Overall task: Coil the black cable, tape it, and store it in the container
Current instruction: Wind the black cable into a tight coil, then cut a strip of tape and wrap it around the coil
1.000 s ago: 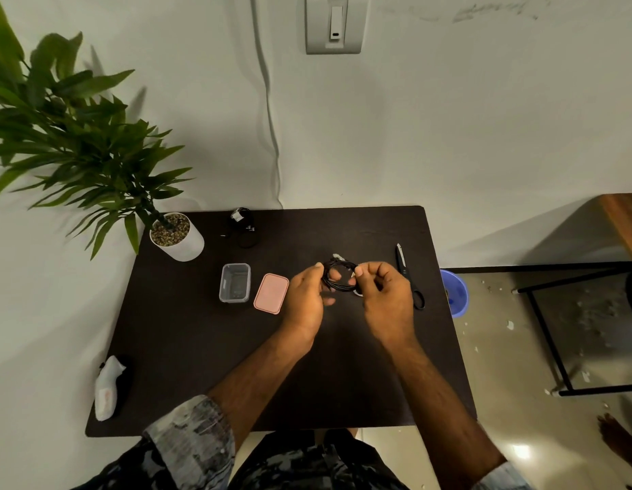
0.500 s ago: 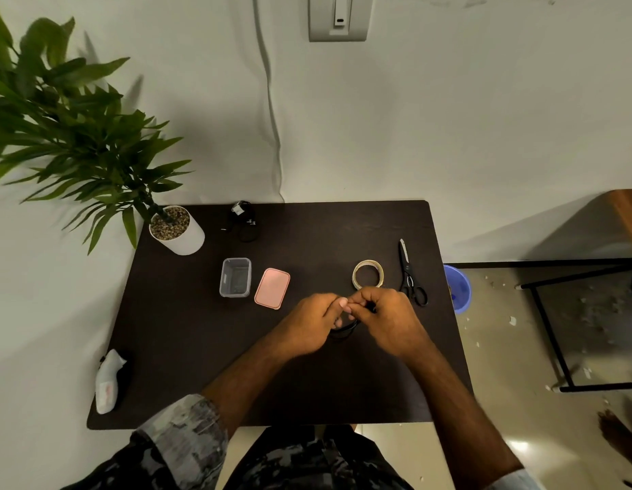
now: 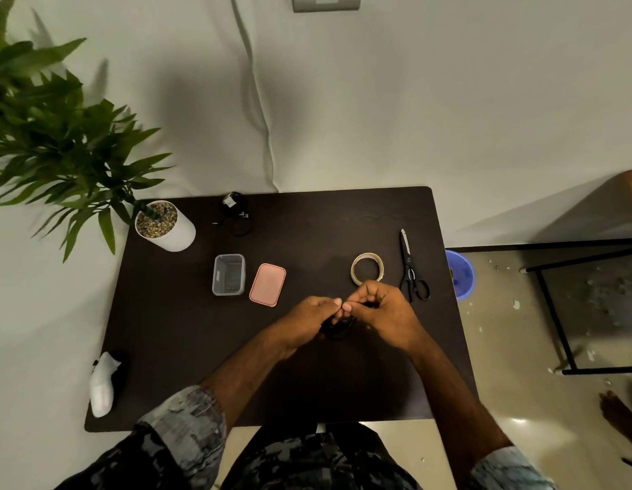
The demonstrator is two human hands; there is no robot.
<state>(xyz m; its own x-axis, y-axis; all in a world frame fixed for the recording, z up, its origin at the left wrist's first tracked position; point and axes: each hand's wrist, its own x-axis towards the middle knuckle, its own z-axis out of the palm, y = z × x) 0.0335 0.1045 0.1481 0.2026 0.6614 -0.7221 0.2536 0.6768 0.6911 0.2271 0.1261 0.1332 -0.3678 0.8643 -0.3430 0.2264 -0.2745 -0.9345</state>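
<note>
The coiled black cable (image 3: pixel 337 328) sits between my two hands over the middle of the dark table (image 3: pixel 173 341), mostly hidden by my fingers. My left hand (image 3: pixel 307 318) grips its left side and my right hand (image 3: pixel 381 311) pinches it from the right, fingertips touching. A roll of pale tape (image 3: pixel 367 269) lies flat just beyond my right hand. The clear container (image 3: pixel 229 274) stands open to the left, with its pink lid (image 3: pixel 267 284) lying beside it.
Black scissors (image 3: pixel 411 268) lie right of the tape. A potted plant (image 3: pixel 165 225) stands at the far left corner, a second dark cable bundle (image 3: pixel 236 212) near the far edge, and a white object (image 3: pixel 103 383) at the near left. A blue bucket (image 3: pixel 461 274) sits on the floor.
Both hands drew the cable coil nearer to me and lower, uncovering the tape roll. Over the last half second they stayed almost still.
</note>
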